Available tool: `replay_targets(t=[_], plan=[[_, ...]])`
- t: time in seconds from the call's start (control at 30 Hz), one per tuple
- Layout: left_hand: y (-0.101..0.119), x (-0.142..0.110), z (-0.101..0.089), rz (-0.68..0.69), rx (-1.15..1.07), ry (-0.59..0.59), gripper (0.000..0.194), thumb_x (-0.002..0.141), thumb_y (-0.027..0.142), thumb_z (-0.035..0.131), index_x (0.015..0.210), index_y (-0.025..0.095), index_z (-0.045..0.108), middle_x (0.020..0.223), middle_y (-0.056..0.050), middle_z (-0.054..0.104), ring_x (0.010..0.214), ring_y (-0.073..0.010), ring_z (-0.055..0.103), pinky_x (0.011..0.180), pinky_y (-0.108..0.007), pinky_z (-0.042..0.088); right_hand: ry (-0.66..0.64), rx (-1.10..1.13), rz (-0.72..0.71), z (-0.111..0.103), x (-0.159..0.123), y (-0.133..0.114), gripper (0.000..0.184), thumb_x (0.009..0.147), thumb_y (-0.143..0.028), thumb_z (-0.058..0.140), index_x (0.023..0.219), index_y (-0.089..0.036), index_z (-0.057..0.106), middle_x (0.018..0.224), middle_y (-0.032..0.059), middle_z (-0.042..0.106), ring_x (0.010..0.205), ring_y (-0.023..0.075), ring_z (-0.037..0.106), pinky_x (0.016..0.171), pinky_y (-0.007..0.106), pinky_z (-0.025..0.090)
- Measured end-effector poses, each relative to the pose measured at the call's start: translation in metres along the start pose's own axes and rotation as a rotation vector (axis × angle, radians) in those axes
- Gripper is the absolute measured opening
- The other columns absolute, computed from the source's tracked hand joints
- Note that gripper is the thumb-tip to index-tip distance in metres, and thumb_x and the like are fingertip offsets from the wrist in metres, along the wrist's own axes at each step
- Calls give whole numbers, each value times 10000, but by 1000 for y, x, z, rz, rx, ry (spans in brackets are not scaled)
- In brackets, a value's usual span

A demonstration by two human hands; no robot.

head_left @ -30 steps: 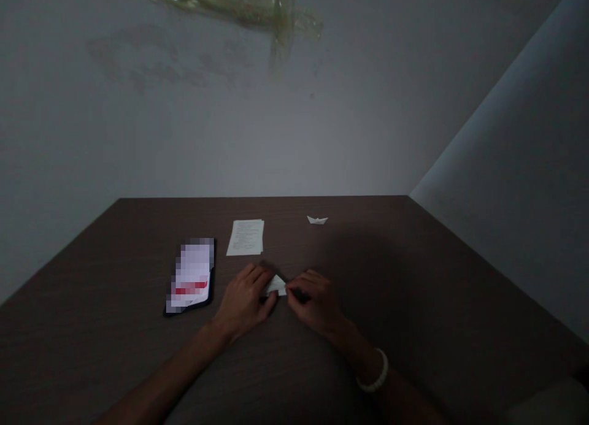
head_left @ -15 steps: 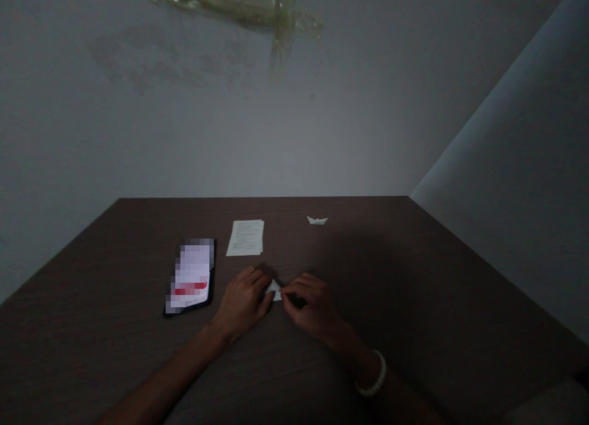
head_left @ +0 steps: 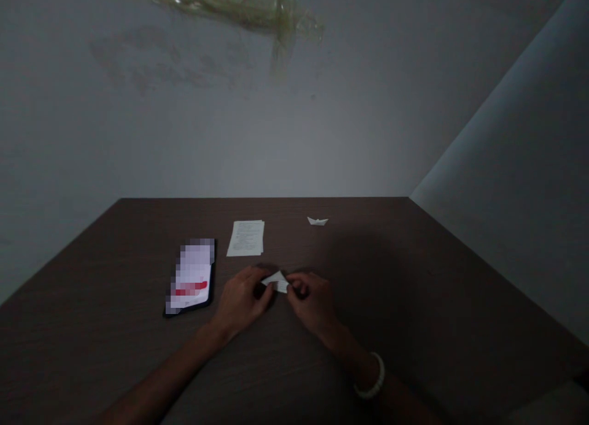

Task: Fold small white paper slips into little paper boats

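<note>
Brown table (head_left: 391,278) backed by grey, stained wall (head_left: 294,137); folded paper (head_left: 278,281) pinched by fingers of left hand (head_left: 242,299) and right hand (head_left: 316,302).

The left forearm enters from the bottom edge, left of centre, and slants up and right to the left hand (head_left: 243,299), its back upward, fingers bent and thumb reaching toward the middle. The right forearm rises from the lower right, slanting up and left, with a pale bracelet (head_left: 376,379) around the wrist. The right hand (head_left: 313,299) has curled fingers, thumb and fingertips drawn close together, facing the other hand near the frame's lower centre.
</note>
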State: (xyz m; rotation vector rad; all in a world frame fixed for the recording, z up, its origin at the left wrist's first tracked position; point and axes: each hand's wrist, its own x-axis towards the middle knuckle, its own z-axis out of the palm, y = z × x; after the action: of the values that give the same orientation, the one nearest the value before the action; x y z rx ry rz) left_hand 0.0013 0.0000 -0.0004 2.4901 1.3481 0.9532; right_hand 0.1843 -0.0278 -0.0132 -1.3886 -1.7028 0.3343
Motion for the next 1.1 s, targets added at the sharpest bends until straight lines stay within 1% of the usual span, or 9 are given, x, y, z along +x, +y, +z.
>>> replay_targets(t=[0.13,0.3,0.37,0.43,0.57,0.67,0.8,1.0,1.1], plan=[[-1,0,-1,-55,-17,24,208,866,312,509,881,176,667,749,-35,677,674,-172,640,627,-281,505,-44,-7,9,1,-1,2,190,742,-152,624,893,-238,700,677,-9,644,586,138,553,589,254,429],[-1,1,0,-20,-47,34,233,883,311,489,842,165,667,684,-27,642,624,-156,606,587,-265,482,-99,-26,-1,-1,-1,-2,120,756,-194,653,856,-236,705,658,-7,635,576,135,545,582,248,429],[-2,1,1,5,-53,15,238,886,305,484,834,161,666,699,-35,646,634,-160,608,599,-275,489,-95,-40,-10,-2,0,-3,73,761,-215,668,823,-231,703,668,-3,640,591,136,551,602,250,440],[-2,1,2,31,-59,1,228,885,297,486,835,164,664,733,-39,659,656,-164,616,619,-284,497,-85,-46,-17,-3,2,-2,67,758,-209,676,816,-231,704,683,-2,649,609,139,557,626,253,446],[0,1,2,55,-95,-35,205,892,292,494,845,176,656,747,-27,662,673,-156,616,631,-272,494,-113,-33,-14,-2,5,1,167,755,-162,657,885,-245,720,686,-6,655,608,136,556,621,246,433],[3,3,1,51,-132,-77,172,881,276,512,875,175,651,775,-32,665,715,-166,619,667,-284,495,-128,-26,24,1,6,3,190,764,-169,636,915,-238,729,689,-6,660,587,126,550,591,237,414],[4,3,0,55,-179,-125,160,863,220,508,933,168,641,862,-51,674,805,-187,624,741,-314,499,-147,-16,66,2,7,4,154,780,-182,618,868,-220,739,696,-2,678,578,120,554,580,230,402],[0,2,2,112,-182,-126,181,865,190,493,944,166,654,873,-59,664,827,-189,622,756,-321,510,-175,-38,81,0,8,3,174,781,-158,617,888,-220,740,754,14,701,635,136,586,644,246,433],[-2,0,3,161,-145,-100,219,863,179,489,987,164,669,935,-77,666,873,-203,624,775,-339,523,-200,-58,20,-3,9,6,179,775,-131,624,885,-222,732,786,18,700,730,157,603,696,259,446]])
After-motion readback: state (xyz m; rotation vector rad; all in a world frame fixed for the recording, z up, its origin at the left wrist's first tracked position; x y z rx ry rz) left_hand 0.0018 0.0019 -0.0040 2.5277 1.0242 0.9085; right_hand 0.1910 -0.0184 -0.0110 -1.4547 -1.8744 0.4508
